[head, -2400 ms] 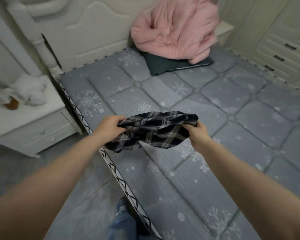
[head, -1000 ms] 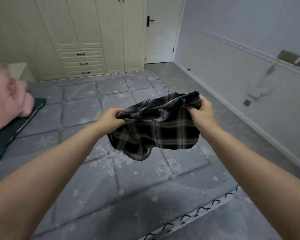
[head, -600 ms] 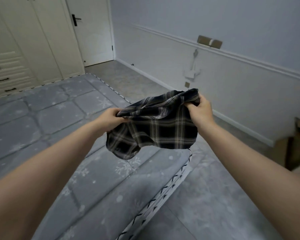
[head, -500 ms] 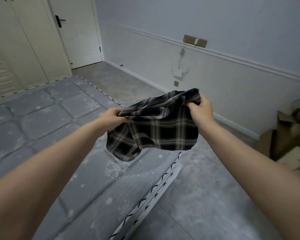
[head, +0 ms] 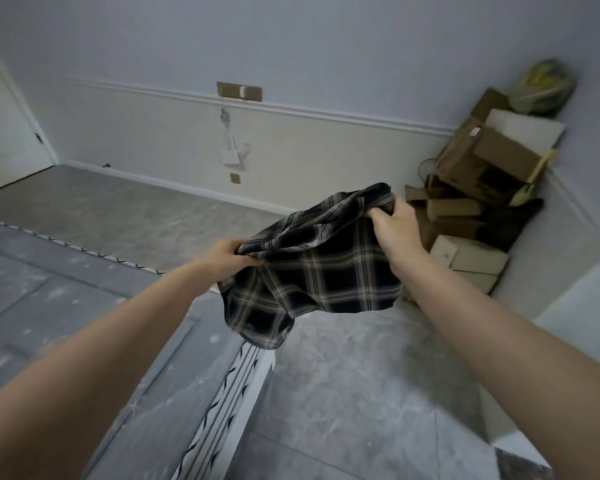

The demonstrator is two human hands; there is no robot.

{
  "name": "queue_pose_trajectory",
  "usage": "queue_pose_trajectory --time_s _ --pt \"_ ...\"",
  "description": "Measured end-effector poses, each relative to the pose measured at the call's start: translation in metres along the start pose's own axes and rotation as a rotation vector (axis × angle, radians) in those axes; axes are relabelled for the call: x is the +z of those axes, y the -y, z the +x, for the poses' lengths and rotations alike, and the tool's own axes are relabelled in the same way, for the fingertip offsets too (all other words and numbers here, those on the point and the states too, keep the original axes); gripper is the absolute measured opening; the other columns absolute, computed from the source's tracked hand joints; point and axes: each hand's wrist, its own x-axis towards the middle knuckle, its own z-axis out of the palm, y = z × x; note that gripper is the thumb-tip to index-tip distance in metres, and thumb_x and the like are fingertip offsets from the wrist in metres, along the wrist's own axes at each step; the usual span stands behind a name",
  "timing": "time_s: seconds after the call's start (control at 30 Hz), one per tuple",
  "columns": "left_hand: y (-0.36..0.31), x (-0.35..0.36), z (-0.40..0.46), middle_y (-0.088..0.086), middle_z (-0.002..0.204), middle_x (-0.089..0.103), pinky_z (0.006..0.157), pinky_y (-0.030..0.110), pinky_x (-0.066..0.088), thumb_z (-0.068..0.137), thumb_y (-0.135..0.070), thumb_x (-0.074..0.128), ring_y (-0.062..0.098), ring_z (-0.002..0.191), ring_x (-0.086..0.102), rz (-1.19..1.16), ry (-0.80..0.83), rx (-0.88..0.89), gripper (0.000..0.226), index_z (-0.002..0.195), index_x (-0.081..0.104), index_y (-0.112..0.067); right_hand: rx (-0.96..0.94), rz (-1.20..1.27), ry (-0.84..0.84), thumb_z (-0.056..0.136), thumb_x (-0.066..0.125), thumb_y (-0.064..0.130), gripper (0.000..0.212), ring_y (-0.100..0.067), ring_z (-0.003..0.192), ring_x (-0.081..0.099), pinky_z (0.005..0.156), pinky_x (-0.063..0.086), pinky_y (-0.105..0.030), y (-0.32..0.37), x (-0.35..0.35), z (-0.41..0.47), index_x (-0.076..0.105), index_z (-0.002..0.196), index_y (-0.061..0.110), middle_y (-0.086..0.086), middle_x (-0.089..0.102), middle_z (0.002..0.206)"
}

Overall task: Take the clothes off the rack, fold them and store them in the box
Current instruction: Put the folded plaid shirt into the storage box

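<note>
Gripping the folded dark plaid cotton shirt (head: 321, 271) in my left hand (head: 227, 256) and right hand (head: 394, 221), I judge storing comes next, toward the brown cardboard boxes (head: 482, 168)

We hold a dark plaid shirt (head: 321, 268) bunched in the air, our left hand (head: 227, 257) gripping its left end, our right hand (head: 394, 223) gripping the top right corner. Below lies the grey bed (head: 59, 306); cardboard boxes (head: 478, 202) are piled in the far corner beyond the shirt
</note>
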Motion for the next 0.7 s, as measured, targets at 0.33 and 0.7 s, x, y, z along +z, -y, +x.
queue_pose_trajectory --time_s 0.33,0.7 --pt "-0.072 0.096 0.078 -0.012 0.092 0.067 0.071 0.016 0.045 0.088 -0.015 0.069 0.006 0.087 0.062 0.053 0.244 0.171 0.025 0.103 0.064 -0.033 0.105 -0.065 -0.317 0.085 0.061 0.018 0.014 -0.017 0.098 0.064 0.092 0.052 -0.038 -0.030 -0.110 0.003 0.069 0.093 0.027 0.006 0.071 0.094" --pt "-0.110 0.168 0.126 -0.006 0.095 0.070 0.071 0.020 0.049 0.088 -0.016 0.070 0.006 0.086 0.064 0.125 0.603 0.305 0.019 0.104 0.068 -0.025 0.254 -0.110 -0.697 0.085 0.059 0.012 0.010 -0.022 0.092 0.066 0.084 0.053 -0.038 -0.048 -0.162 -0.032 0.066 0.090 0.018 -0.003 0.071 0.091"
